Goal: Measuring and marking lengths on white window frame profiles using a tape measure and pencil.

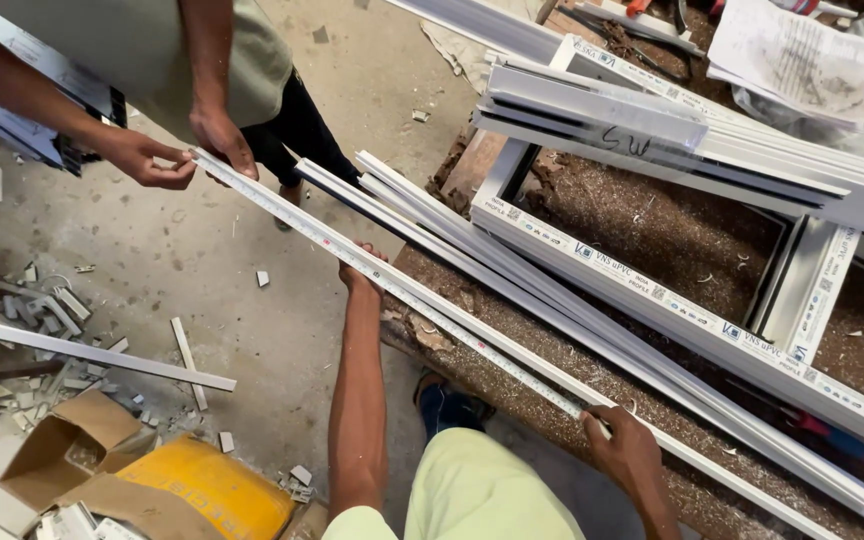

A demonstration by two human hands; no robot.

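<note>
Spilling white offcuts (72, 522), cardboard box (72, 440) lies open.

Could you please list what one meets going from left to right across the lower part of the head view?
Cardboard box → yellow bag → left hand on the measuring tape → right hand at the tape's near end → white profile strips on the workbench.

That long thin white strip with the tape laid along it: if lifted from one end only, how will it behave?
The white strip is very long and slender, so it would probably sag and whip. It looks like hollow plastic trim, likely light. The left hand, the right hand and a co-worker's hand all steady it, so it may slide on the gritty bench.
</note>
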